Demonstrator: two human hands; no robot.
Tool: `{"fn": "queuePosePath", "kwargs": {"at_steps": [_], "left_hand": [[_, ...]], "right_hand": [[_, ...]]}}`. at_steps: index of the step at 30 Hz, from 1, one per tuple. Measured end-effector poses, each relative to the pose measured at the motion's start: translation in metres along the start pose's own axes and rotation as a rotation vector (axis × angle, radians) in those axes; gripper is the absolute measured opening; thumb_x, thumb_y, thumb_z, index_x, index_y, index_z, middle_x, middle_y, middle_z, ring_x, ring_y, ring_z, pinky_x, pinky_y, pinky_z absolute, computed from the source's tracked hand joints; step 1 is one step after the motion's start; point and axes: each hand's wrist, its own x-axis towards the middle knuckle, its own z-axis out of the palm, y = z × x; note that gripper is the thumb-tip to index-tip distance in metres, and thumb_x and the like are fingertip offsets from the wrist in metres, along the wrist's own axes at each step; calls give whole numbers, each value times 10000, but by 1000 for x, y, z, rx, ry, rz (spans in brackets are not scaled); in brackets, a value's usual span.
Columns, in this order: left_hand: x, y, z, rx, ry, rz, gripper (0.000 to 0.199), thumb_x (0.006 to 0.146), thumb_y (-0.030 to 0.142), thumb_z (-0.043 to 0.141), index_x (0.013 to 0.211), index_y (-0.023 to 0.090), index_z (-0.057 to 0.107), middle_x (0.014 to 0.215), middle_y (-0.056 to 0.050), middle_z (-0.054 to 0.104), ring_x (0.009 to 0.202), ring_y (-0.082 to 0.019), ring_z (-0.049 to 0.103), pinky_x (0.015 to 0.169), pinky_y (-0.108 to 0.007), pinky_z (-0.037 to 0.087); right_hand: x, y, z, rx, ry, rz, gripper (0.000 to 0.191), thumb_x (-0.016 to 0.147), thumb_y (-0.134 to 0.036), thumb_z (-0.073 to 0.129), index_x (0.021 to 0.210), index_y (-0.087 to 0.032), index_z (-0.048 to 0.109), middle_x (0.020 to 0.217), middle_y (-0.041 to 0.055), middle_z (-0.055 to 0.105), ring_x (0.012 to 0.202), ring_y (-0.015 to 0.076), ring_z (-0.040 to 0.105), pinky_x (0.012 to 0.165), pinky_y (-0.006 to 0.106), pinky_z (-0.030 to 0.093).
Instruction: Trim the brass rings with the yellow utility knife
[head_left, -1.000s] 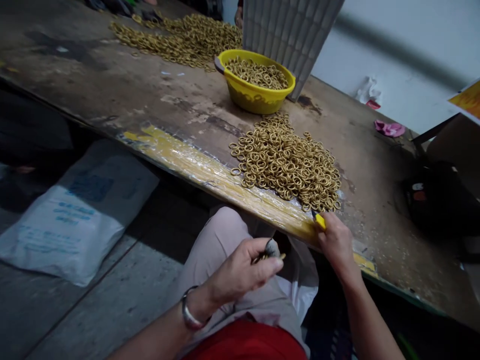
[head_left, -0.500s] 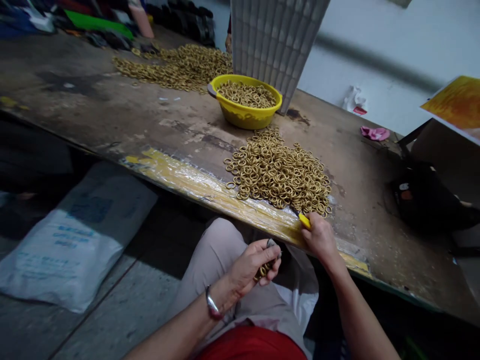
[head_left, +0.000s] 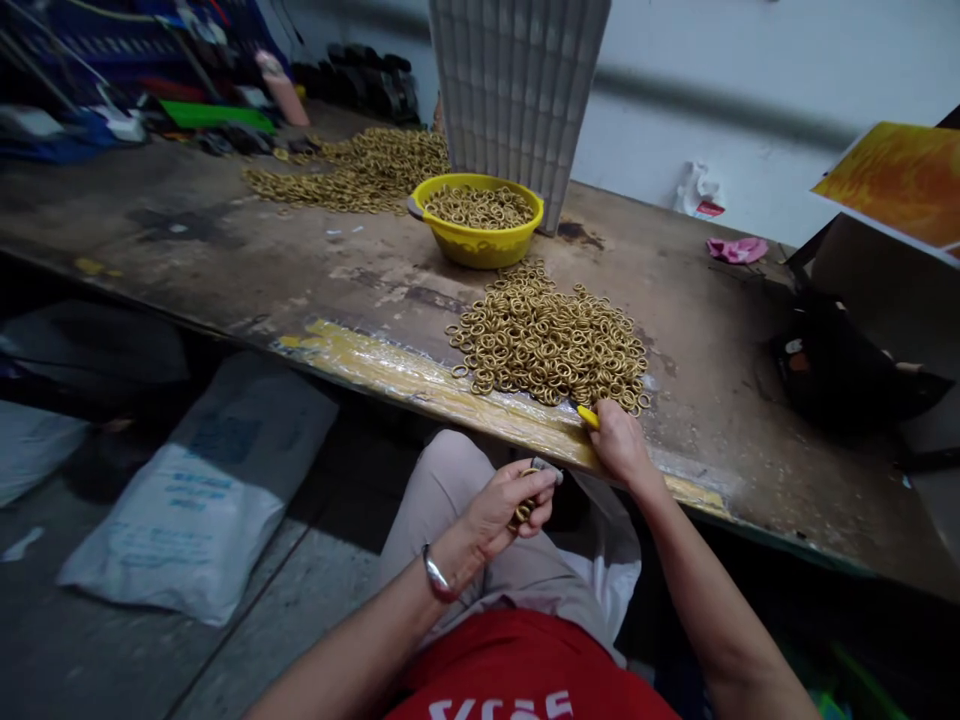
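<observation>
Several brass-coloured rings [head_left: 523, 514] lie in my left hand [head_left: 504, 510], its fingers curled round them above my lap. Something grey covers a fingertip of that hand. At the table's front edge, my right hand [head_left: 619, 440] is closed on a tool with a yellow handle [head_left: 588, 416]. The tool's dark tip meets the near side of a large heap of rings [head_left: 551, 335], where its end is hidden. Behind the heap stands a yellow basin [head_left: 484, 246] filled with similar rings.
Another ring pile [head_left: 352, 170] spreads over the wooden table [head_left: 300, 255] at the back left. A tall grey ribbed panel [head_left: 517, 90] rises behind the basin. A black bag [head_left: 836, 370] sits at the right. White sacks [head_left: 195, 490] lie on the floor at the left.
The view has shifted, showing more of the red shirt and the table's far left. Both hands keep their grips, my right hand still beside the heap with the yellow-handled tool.
</observation>
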Motion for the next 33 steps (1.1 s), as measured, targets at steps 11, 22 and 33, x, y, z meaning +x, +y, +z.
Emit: {"fn": "queuePosePath", "kwargs": {"at_steps": [11,22,33], "left_hand": [[5,-16,0,397,232,172,285,791,420,652,817,140,600,610,20,580,412,-61,426,361,-163,305],[0,-13,-3,735,323,488,265,825,255,638,1072,167,680,854,-35,707,701,-135,592,636,-218,470],[-2,-7,-7,531,282,311,204,790,345,683,829,147,651,556,44,549,477,-74,453,470,-185,360]], "right_hand": [[-10,5,-8,465,22,-48,181,790,-134,533,950,-176,606,789,26,633,712,168,585,639,256,396],[-49,-30,-4,1960,-499,244,327,642,-315,811,854,-137,638,605,-46,526,415,27,349,375,150,257],[-65,-48,-6,1819,-337,204,372,681,-460,787,851,-161,645,495,-68,492,393,53,356,376,168,288]]}}
